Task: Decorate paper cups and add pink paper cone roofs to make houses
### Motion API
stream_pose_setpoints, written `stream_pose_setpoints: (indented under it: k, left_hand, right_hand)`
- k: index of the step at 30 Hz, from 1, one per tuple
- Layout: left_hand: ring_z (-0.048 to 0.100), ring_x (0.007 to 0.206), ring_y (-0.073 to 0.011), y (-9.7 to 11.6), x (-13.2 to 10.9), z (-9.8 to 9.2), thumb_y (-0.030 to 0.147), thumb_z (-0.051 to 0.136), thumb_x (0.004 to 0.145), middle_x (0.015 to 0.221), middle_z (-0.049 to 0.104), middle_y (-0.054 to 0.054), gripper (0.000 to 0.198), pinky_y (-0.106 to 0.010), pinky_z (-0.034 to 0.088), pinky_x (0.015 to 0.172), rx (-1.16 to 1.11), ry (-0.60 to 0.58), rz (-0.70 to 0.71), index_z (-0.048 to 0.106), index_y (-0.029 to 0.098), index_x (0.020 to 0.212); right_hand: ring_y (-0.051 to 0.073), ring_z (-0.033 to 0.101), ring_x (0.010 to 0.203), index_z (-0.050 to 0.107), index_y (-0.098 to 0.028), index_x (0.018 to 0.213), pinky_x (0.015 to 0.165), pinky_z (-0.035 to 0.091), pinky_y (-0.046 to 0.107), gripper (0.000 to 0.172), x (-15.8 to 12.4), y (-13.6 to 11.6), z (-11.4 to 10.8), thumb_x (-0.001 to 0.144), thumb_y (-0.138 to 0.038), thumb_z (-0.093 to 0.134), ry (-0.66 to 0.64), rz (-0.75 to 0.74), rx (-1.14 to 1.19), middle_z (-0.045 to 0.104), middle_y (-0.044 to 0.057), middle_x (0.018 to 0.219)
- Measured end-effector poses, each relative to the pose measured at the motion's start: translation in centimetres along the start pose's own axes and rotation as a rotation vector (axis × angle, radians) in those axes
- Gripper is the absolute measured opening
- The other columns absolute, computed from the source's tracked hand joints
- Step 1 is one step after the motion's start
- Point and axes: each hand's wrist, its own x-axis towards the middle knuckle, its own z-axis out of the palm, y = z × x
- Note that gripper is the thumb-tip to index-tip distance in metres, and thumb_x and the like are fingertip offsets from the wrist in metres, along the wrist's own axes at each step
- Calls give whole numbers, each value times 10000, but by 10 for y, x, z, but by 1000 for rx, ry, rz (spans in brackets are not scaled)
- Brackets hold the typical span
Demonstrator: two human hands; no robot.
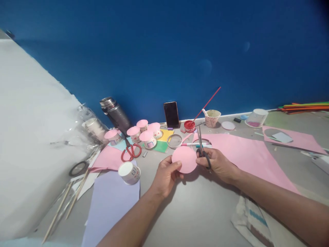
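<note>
My left hand (168,173) pinches a round pink paper disc (184,160) by its lower left edge, thumb on top. A pair of scissors (200,145) with black handles is in my right hand (218,164), blades pointing up and away from me. The right fingertips are at the disc's right edge; whether they press on it I cannot tell. Beyond the disc lies a large pink sheet (239,151) with a round hole near its left corner. Left of my hands, an upturned paper cup (129,172) rests by a lilac sheet (110,202).
Several cups topped with pink discs (148,136) stand behind red-handled scissors (131,152). A flask (115,115), a phone (171,115), a red paint pot (189,126) with a brush and a patterned cup (212,119) line the blue wall. A cloth (253,219) lies under my right forearm.
</note>
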Motion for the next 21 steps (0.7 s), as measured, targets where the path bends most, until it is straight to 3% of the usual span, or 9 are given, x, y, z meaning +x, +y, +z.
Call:
stream_pose_setpoints:
  k: [4,9,14,21]
  left_hand:
    - [623,634,-144,2,1,-1,328,928,645,781,715,-56,372,-238,481,490,-13,16,13,729,118,880]
    - [628,650,-132,-1,2,1,320,955,628,851,742,-52,432,-230,495,506,-77,45,22,741,132,953]
    - [654,687,-158,-4,0,4,338,928,666,876,759,-82,450,-256,529,551,-55,-18,-46,759,113,1016]
    - [603,648,-128,2,2,1,514,887,683,731,666,2,426,-232,503,547,-183,86,-53,672,154,757]
  right_hand:
    - [107,422,561,639,-189,785,549,277,266,425,0,0,-1,587,-426,932,-7,1,0,567,-44,623]
    - [110,445,585,670,-178,841,549,316,263,434,-3,1,1,598,-419,936,-56,-15,-3,606,-33,676]
    - [136,522,625,683,-175,853,614,415,284,437,-6,0,5,580,-406,933,-70,-2,27,645,-19,706]
    - [147,524,666,711,-169,847,611,375,275,370,-8,-2,-2,614,-388,897,-127,-11,-120,671,-2,760]
